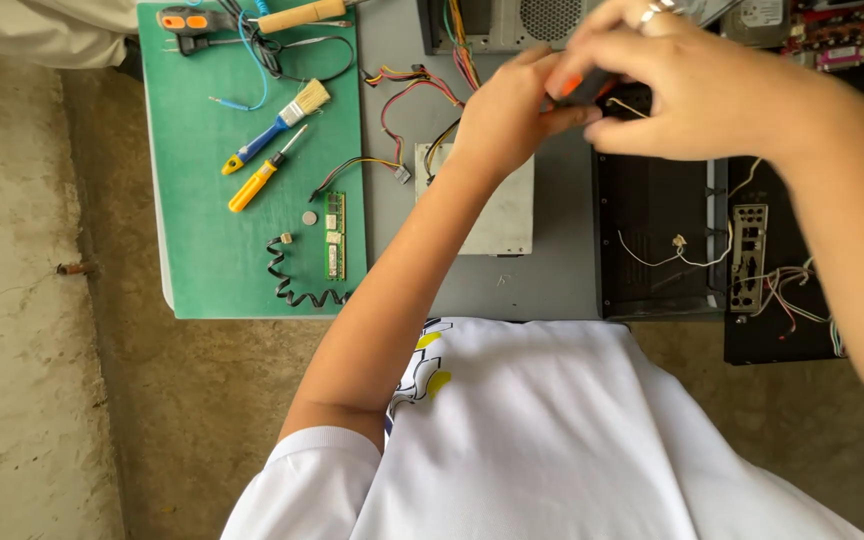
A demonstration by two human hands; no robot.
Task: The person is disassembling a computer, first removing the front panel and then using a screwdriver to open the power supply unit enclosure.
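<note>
My left hand (pixel 508 112) and my right hand (pixel 652 85) meet above the grey panel (pixel 552 250), both closed around a small tool with a black and orange handle (pixel 580 88). Most of the tool is hidden by my fingers. A ring sits on a finger of my right hand. Under my left wrist lies a silver power supply box (pixel 502 215) with coloured wires (pixel 407 95) running from it. Below my right hand is an open black computer case (pixel 657 240) with thin white wires inside.
A green mat (pixel 202 250) on the left holds a blue-handled brush (pixel 277 125), a yellow-handled screwdriver (pixel 257 180), a green memory stick (pixel 334 235), a coin cell (pixel 309 217), a coiled black cable (pixel 297 285) and more tools at the top. Concrete floor lies around.
</note>
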